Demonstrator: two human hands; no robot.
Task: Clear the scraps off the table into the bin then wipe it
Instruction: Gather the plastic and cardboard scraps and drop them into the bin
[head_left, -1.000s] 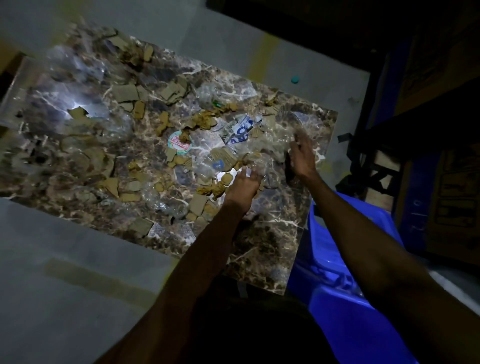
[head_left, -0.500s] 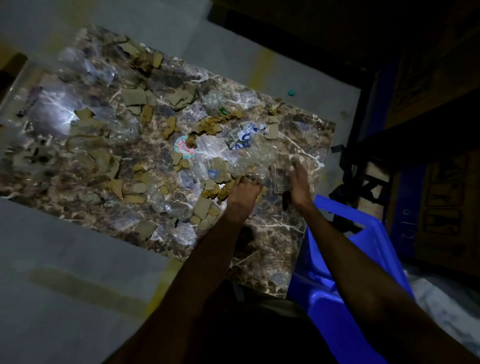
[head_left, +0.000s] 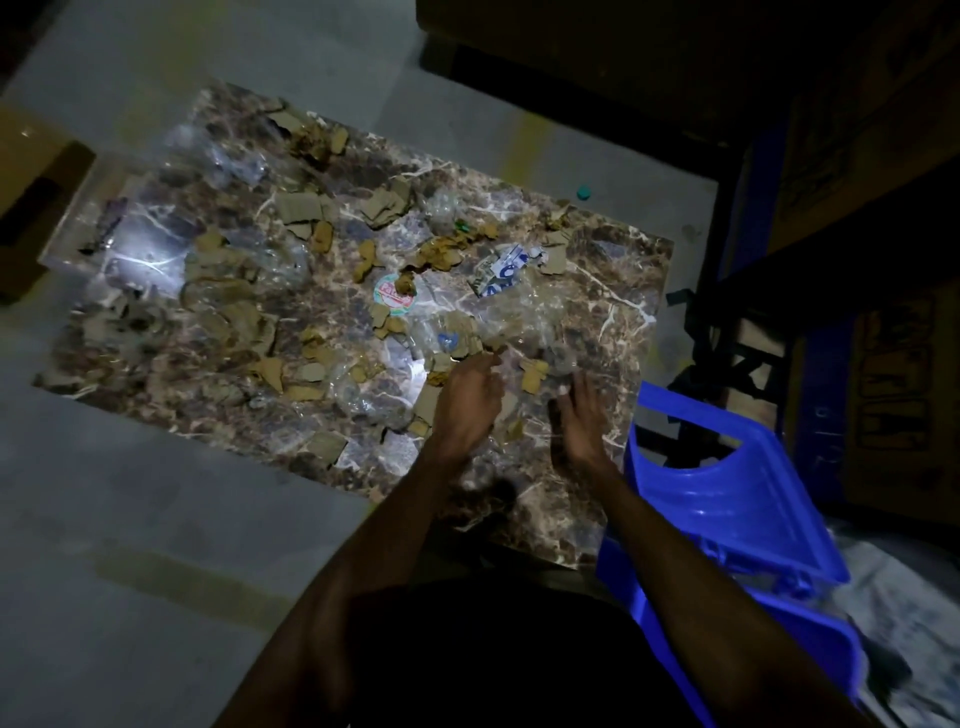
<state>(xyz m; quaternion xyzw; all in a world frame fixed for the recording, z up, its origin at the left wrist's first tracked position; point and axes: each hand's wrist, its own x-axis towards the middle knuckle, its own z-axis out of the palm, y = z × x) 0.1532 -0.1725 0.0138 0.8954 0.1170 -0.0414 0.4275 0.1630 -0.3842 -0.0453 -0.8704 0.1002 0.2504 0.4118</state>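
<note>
Both hands lie flat on the table (head_left: 582, 291), fingers fairly straight, gripping nothing: the left hand (head_left: 467, 400) on cardboard scraps (head_left: 532, 375), the right hand (head_left: 582, 415) beside them. The bin (head_left: 727, 499) sits just right of the right hand. Clearing looks barely begun; next, rake the pile rightward over the edge

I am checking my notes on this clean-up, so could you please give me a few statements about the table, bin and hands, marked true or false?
1. The blue bin stands at the table's right edge. True.
2. The table has been cleared. False: cardboard scraps and clear plastic cover it.
3. Both hands are on the tabletop, left hand and right hand. True.
4. A cloth is wiping the marble. False: no cloth shows.
</note>
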